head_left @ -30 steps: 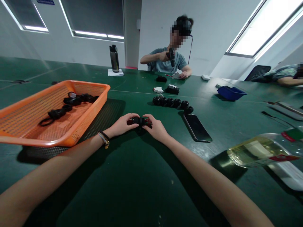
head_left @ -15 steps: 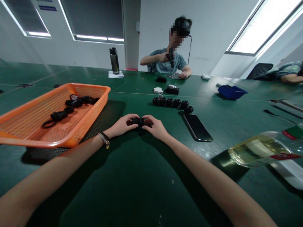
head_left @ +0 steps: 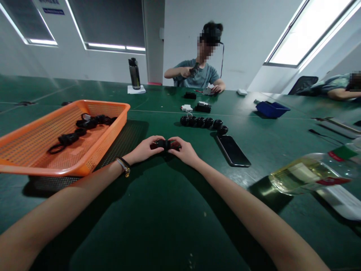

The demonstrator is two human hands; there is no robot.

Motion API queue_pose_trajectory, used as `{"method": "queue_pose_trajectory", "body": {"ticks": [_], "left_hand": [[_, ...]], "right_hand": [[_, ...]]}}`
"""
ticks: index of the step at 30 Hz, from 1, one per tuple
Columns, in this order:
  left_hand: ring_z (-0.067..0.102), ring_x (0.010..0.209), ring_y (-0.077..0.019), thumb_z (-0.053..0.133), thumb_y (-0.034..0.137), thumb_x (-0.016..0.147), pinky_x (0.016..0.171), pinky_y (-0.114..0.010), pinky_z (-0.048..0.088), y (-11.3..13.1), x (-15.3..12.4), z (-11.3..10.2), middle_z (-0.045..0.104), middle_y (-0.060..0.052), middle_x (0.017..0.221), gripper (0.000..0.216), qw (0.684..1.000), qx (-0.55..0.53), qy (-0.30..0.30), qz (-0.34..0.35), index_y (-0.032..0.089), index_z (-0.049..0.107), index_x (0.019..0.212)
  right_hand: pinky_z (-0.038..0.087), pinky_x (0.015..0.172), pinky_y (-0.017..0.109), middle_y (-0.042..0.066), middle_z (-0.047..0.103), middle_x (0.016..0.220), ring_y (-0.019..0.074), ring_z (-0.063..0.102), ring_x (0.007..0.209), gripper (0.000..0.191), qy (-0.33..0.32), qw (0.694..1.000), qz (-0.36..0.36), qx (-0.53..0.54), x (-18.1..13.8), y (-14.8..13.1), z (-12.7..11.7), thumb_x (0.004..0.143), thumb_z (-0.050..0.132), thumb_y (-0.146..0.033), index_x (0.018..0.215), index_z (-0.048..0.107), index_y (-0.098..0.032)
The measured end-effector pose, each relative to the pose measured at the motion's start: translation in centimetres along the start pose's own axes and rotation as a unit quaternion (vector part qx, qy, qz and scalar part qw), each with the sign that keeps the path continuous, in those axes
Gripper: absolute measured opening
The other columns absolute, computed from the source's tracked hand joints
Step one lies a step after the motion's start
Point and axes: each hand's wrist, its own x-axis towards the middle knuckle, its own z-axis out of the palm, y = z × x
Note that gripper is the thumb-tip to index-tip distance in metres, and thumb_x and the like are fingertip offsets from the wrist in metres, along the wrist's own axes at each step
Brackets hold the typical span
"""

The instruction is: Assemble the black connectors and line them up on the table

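Note:
Both my hands meet on the green table point(head_left: 169, 210) around a small black round part point(head_left: 164, 143). My left hand point(head_left: 145, 149) pinches its left end, and my right hand point(head_left: 184, 151) grips its right end; fingers of both are curled shut on it. A bracelet sits on my left wrist. Just beyond my hands lies a curved row of several similar black round parts point(head_left: 203, 123). To the left stands an orange mesh basket point(head_left: 34, 150) holding more black parts and rings point(head_left: 84, 126).
A black phone point(head_left: 232, 150) lies right of my hands. A bottle of yellowish liquid point(head_left: 310, 175) lies on its side at the right. A blue tray point(head_left: 271, 108), a dark flask point(head_left: 134, 73) and small boxes sit further back. A person sits opposite, another's arm at far right.
My hands stay closed on the black part in the same spot. The view has shifted slightly. The person opposite has lowered the dark object held in the hands.

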Motion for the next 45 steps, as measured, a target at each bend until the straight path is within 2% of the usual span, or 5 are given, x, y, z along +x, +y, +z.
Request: {"method": "queue_pose_trajectory", "body": {"ticks": [22, 27, 45], "left_hand": [[0.057, 0.09, -0.0186, 0.055, 0.032, 0.072, 0.083, -0.036, 0.046, -0.52, 0.04, 0.14, 0.057, -0.007, 0.109, 0.039, 1.0, -0.015, 0.0, 0.01, 0.017, 0.051, 0.109], [0.057, 0.092, -0.0185, 0.055, 0.031, 0.073, 0.084, -0.035, 0.046, -0.25, -0.02, 0.14, 0.056, -0.007, 0.111, 0.039, 1.0, -0.01, -0.003, 0.013, 0.017, 0.051, 0.109], [0.055, 0.098, -0.0204, 0.054, 0.031, 0.075, 0.087, -0.035, 0.044, 0.0, -0.09, 0.04, 0.056, -0.007, 0.112, 0.038, 1.0, 0.021, 0.002, 0.019, 0.018, 0.051, 0.11]], "right_hand": [[0.046, 0.069, 0.028, 0.002, 0.067, 0.081, 0.0127, 0.06, 0.071, 0.03, 0.006, 1.0, 0.0, -0.015, 0.04, -0.05, -0.16, 0.071, 0.061, -0.021, 0.101, 0.06, -0.018], [0.046, 0.067, 0.028, 0.0, 0.065, 0.078, 0.013, 0.06, 0.071, 0.038, 0.006, 1.0, -0.007, -0.011, -0.19, -0.2, -0.19, 0.067, 0.062, -0.015, 0.104, 0.056, -0.019], [0.045, 0.07, 0.028, 0.0, 0.065, 0.078, 0.0127, 0.06, 0.072, 0.034, 0.003, 1.0, -0.004, -0.02, -0.11, -0.14, -0.14, 0.069, 0.061, -0.016, 0.103, 0.058, -0.018]]}}
